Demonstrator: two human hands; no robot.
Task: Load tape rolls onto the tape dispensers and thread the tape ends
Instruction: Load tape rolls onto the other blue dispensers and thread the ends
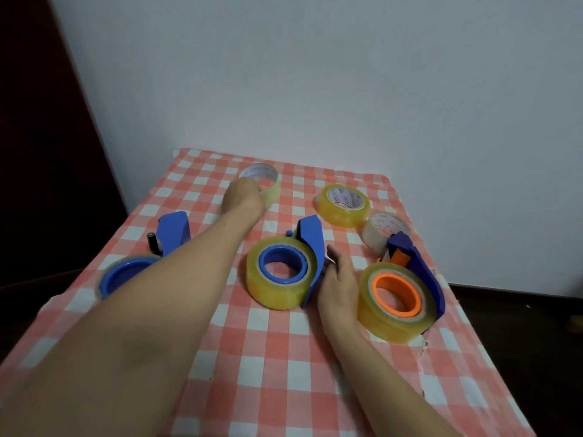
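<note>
Three blue tape dispensers lie on a red-and-white checked cloth (271, 367). The left dispenser (172, 230) carries a thin, almost clear roll on its blue hub and is partly hidden by my left forearm. The middle dispenser (310, 244) carries a yellowish roll (274, 291). The right dispenser (426, 272) has an orange hub and a yellowish roll (388, 313). My left hand (244, 197) reaches to the far side and grips a pale loose roll (268, 184). My right hand (337, 285) rests with relaxed fingers against the middle dispenser's right side.
Two more loose rolls sit at the back right: a yellow roll (342, 205) and a whitish roll (380, 231) behind the right dispenser. A white wall rises behind the table. Dark floor lies past the table's left and right edges.
</note>
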